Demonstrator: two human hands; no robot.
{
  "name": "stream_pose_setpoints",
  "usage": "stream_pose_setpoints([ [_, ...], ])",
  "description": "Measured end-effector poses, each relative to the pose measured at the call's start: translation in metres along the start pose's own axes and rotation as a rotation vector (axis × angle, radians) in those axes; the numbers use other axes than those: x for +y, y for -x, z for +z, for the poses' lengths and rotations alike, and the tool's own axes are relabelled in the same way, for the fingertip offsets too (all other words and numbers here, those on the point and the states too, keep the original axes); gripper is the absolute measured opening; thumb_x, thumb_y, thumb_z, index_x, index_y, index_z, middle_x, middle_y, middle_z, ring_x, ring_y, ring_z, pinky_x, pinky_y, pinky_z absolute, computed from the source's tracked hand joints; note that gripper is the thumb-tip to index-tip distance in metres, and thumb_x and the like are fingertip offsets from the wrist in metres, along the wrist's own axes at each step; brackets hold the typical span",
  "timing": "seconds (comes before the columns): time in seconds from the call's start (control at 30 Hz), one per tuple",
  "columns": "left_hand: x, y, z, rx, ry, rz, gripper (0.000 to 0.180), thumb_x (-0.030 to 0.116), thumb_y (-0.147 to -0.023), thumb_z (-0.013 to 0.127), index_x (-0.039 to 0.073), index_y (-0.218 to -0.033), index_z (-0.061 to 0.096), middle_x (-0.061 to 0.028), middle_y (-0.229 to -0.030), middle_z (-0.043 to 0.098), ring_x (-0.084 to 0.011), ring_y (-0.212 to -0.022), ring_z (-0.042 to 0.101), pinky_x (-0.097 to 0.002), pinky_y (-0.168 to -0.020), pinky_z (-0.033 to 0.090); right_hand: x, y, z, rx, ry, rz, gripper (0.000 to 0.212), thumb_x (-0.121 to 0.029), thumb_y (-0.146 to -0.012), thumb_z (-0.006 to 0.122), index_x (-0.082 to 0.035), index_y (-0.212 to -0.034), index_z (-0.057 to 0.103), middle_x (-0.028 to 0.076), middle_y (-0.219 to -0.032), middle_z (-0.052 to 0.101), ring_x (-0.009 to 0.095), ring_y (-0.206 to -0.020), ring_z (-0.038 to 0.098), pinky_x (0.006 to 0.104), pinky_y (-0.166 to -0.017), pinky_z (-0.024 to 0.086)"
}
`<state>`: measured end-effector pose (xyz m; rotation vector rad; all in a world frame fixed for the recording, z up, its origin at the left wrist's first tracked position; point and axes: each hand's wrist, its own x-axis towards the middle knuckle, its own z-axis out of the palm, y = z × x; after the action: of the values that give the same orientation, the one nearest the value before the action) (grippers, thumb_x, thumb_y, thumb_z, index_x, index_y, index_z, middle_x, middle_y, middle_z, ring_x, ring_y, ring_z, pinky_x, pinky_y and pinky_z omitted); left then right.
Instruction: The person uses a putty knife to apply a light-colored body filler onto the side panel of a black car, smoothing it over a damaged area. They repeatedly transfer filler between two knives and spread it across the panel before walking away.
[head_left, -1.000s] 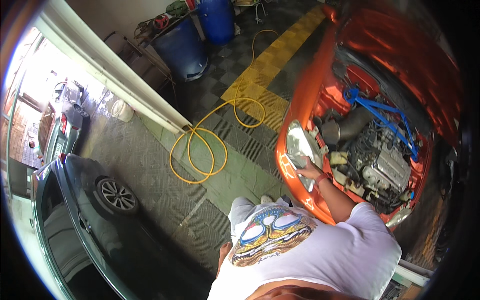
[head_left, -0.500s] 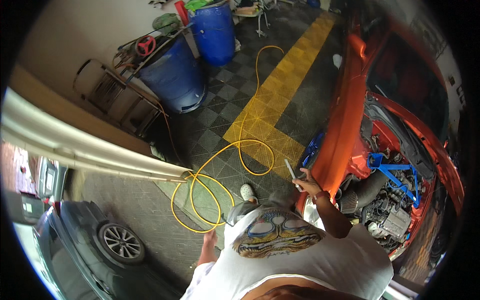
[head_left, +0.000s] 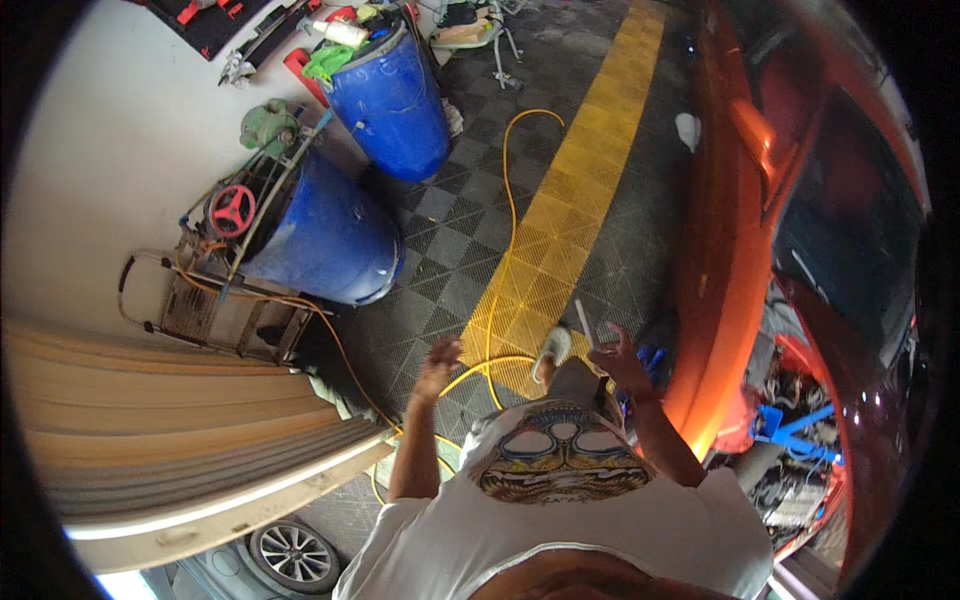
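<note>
My right hand (head_left: 620, 362) is closed round the lower end of a slim, pale, stick-like tool (head_left: 584, 322), whose upper end points away from me. I cannot make out its exact kind. That hand is beside the front fender of an orange car (head_left: 718, 290), apart from it. My left hand (head_left: 435, 372) is raised in front of me on the left, its fingers apart with nothing in them. Below and beyond it a yellow hose (head_left: 512, 205) loops across the floor. The car's engine bay, with a blue brace (head_left: 795, 432), lies to my right.
Two blue drums (head_left: 325, 235) stand at the left wall, loaded with odds and ends. A folded step ladder (head_left: 195, 310) leans near a pleated curtain or shutter (head_left: 170, 430). The tiled floor has a yellow stripe (head_left: 575, 200). Another car's wheel (head_left: 293, 553) shows at lower left.
I have moved forward and the view has swung, so the drums look nearer. My left hand has come up from low at my side. The tool remains in my right hand.
</note>
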<state>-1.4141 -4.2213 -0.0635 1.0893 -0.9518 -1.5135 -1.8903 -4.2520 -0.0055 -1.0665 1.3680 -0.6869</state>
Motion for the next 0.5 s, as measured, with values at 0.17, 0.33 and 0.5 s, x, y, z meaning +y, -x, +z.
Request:
stream_pose_setpoints([
  [0.17, 0.133, -0.153, 0.144, -0.036, -0.100, -0.281, 0.071, 0.046, -0.106, 0.068, 0.006, -0.160, 0.046, -0.0142, -0.150, 0.061, -0.0260, -0.138, 0.058, -0.0417, -0.116, 0.046, -0.167, -0.137, 0.007, -0.232, 0.094, -0.235, 0.096, -0.023, -0.090, 0.087, -0.009, -0.163, 0.026, 0.020, -0.127, 0.062, 0.028, -0.107, 0.068, 0.0431, -0.088, 0.061],
  [0.33, 0.201, -0.295, 0.170, -0.144, 0.130, -0.168, 0.077, 0.043, -0.099, 0.080, 0.005, -0.157, 0.046, -0.0137, -0.148, 0.061, -0.0260, -0.139, 0.055, -0.0434, -0.120, 0.040, -0.316, -0.243, 0.010, -0.468, 0.142, -0.447, 0.099, -0.021, -0.089, 0.088, -0.011, -0.164, 0.025, 0.016, -0.127, 0.062, 0.027, -0.120, 0.062, 0.0414, -0.095, 0.058],
  [0.5, 0.241, -0.441, 0.143, -0.119, 0.288, -0.145, 0.067, 0.030, -0.095, 0.085, 0.007, -0.149, 0.052, -0.0095, -0.140, 0.065, -0.0240, -0.135, 0.057, -0.0454, -0.120, 0.041, -0.391, -0.390, 0.009, -0.555, 0.147, -0.482, 0.100, -0.028, -0.090, 0.088, -0.008, -0.164, 0.025, 0.016, -0.132, 0.065, 0.026, -0.118, 0.067, 0.0421, -0.100, 0.056],
])
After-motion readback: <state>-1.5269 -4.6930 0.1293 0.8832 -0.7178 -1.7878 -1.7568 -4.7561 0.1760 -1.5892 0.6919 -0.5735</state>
